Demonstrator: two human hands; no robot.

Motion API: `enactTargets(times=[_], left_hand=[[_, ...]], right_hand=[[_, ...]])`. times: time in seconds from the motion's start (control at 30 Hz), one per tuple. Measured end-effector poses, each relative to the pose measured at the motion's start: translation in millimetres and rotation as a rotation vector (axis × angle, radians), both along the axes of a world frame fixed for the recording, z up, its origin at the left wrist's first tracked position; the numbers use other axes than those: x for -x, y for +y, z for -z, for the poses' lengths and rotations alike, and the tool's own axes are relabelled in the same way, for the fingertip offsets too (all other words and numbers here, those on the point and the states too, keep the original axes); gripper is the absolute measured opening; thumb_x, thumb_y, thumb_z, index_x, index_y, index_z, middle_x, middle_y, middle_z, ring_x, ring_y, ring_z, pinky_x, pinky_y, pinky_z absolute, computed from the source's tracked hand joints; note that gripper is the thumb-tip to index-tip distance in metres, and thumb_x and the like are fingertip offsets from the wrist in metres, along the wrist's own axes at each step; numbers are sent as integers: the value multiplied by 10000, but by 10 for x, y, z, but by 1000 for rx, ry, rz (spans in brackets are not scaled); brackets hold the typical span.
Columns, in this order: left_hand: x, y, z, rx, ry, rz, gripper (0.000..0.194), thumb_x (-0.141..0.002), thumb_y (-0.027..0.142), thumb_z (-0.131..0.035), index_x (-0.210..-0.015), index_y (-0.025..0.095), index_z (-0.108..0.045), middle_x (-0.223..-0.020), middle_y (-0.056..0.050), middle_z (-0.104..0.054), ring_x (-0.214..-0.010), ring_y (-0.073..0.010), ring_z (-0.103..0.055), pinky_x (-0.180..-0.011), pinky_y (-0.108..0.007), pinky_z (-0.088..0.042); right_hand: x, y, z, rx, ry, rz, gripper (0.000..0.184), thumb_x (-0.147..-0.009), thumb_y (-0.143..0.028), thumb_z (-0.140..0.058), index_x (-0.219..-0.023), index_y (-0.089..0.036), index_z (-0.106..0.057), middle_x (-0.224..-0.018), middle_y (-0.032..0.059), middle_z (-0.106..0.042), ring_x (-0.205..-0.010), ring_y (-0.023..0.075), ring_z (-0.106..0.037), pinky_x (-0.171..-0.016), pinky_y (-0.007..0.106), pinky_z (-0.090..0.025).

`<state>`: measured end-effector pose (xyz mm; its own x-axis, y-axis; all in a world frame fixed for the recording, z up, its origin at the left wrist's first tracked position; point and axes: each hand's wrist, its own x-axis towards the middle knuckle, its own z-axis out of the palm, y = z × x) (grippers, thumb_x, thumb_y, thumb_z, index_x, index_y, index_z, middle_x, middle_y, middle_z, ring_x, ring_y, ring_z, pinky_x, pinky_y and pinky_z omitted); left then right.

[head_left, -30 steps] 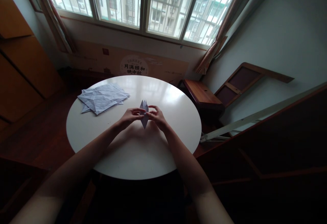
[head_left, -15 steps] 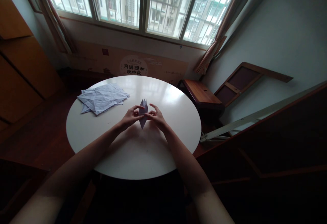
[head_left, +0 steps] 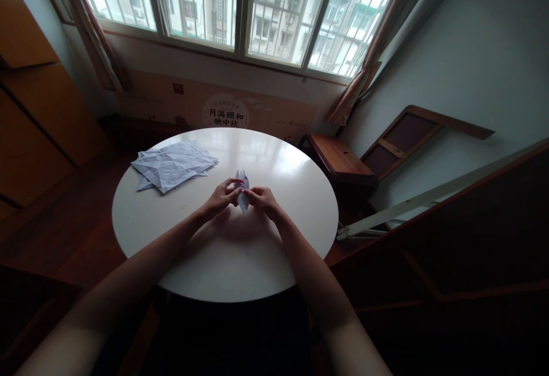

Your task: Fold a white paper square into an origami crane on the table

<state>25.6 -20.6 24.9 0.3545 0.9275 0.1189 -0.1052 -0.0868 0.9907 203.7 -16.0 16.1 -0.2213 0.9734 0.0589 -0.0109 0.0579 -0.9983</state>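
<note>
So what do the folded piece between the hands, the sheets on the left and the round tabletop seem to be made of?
Folded piece: thin matte paper, judging by its sharp points.
Sheets: likely the same matte paper, pale and covered in crease lines.
Tabletop: smooth, glossy white, mirroring the window light; laminate or painted board, perhaps, but the look leaves that open.

The folded paper (head_left: 245,204) and the papers (head_left: 174,165) are pale lilac-grey, the latter crossed by a web of creases, against the white table (head_left: 231,270). Black characters (head_left: 226,118) mark a paler disc (head_left: 209,103) on the tan banner (head_left: 274,111), which also bears a dark red square (head_left: 178,88). The cabinet (head_left: 47,107) is orange-brown, the stool (head_left: 338,157) reddish-brown.
</note>
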Motion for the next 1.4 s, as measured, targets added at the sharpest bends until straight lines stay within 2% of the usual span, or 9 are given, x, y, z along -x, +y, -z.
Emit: enactTargets(times=[0.2,0.37,0.7,0.83,0.97,1.1,1.17,1.27,1.4], left_hand=[[-1,-1,-15,-6,-20,-2,648,-663,468,-848,-1143,131,-572,-788,-49,-710,-633,-158,-632,-542,-237,-460],[18,16,-17,3,-41,0,658,-648,452,-861,-1149,138,-570,-916,-88,-718,-725,-192,-670,-581,-249,-482],[32,30,4,-84,-1,74,566,-709,424,-824,-1141,141,-593,-848,-53,-700,-686,-162,-642,-564,-230,-458],[23,2,-12,-83,-4,104,561,-724,436,-807,-1146,137,-589,-874,-62,-702,-706,-164,-647,-572,-229,-461],[9,-30,-36,-54,-26,107,645,-745,432,-792,-1248,146,-509,-890,-57,-702,-730,-163,-658,-626,-246,-490],[-9,-36,-22,-2,-61,-4,819,-743,469,-789,-1351,158,-337,-686,39,-630,-583,-135,-617,-586,-246,-489],[-19,-31,0,73,-44,-24,778,-740,535,-774,-1283,149,-371,-646,45,-607,-536,-139,-604,-548,-252,-488],[-28,-24,27,177,31,51,658,-734,615,-748,-1107,139,-490,-608,28,-592,-495,-142,-585,-502,-252,-472],[-10,-6,43,156,97,146,541,-739,629,-738,-856,116,-613,-611,-9,-598,-512,-122,-564,-502,-232,-437]], right_hand=[[-30,-16,-32,-18,-17,-39,504,-567,-617,-812,-627,-142,-654,-531,-23,-570,-530,93,-491,-540,241,-360],[-26,-45,-57,-44,-24,-44,514,-634,-641,-765,-659,-139,-655,-556,-13,-576,-544,98,-499,-551,242,-370],[-37,-78,-71,-25,-213,-96,592,-717,-716,-638,-582,-142,-588,-489,-48,-446,-488,72,-364,-499,244,-219],[-30,-73,-61,-25,-194,-108,599,-708,-719,-641,-637,-125,-634,-505,-39,-464,-498,77,-371,-511,246,-235],[-13,-66,-76,-45,-117,-93,589,-691,-718,-650,-639,-133,-617,-528,-27,-491,-516,86,-399,-532,248,-277],[4,-77,-103,-83,-99,-45,602,-680,-742,-634,-583,-152,-567,-516,-31,-445,-517,87,-376,-524,249,-261],[12,-92,-114,-102,-96,-55,604,-678,-748,-630,-579,-156,-557,-527,-29,-441,-522,85,-363,-522,248,-252],[19,-111,-119,-122,-120,-70,600,-672,-743,-640,-564,-163,-533,-536,-31,-430,-534,84,-359,-519,244,-250],[21,-100,-97,-121,-167,-37,596,-678,-738,-640,-552,-169,-513,-521,-38,-417,-531,85,-371,-511,241,-255]])
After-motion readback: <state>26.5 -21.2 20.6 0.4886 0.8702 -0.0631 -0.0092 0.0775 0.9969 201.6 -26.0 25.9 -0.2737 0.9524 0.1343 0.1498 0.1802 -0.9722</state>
